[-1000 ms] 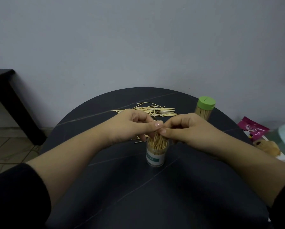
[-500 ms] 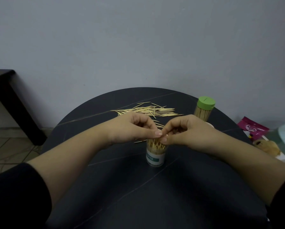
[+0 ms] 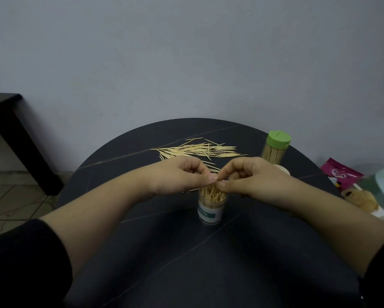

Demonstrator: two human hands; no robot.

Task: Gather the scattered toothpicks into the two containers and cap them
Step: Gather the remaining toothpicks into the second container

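1. Round black table with thin pale veins, standing before a plain grey wall.

2. Clear plastic container with a white and teal label is standing upright and uncapped at the middle of the table. It is holding a packed bundle of pale wooden toothpicks, whose tips are rising above the rim.

3. Left hand is hovering just over the container mouth. Its fingers are curled, and thumb and forefinger are pinching at the tips of the bundle.

4. Right hand is mirroring it from the other side. Its fingers are curled, and thumb and forefinger are pinching the same tips. The two hands' fingertips are touching one another above the mouth, and the pinched ends are mostly hidden.

5. Loose pile of scattered toothpicks is lying flat on the far part of the table, beyond the hands.

6. Second clear container with a green lid is standing capped and full at the far right of the table. It is well apart from the open container.

7. Small pale round cap is peeking out behind the right hand, near the foot of the green-lidded container.

8. Pink printed packet is lying off the table at the right, and a black side table is standing at the left.
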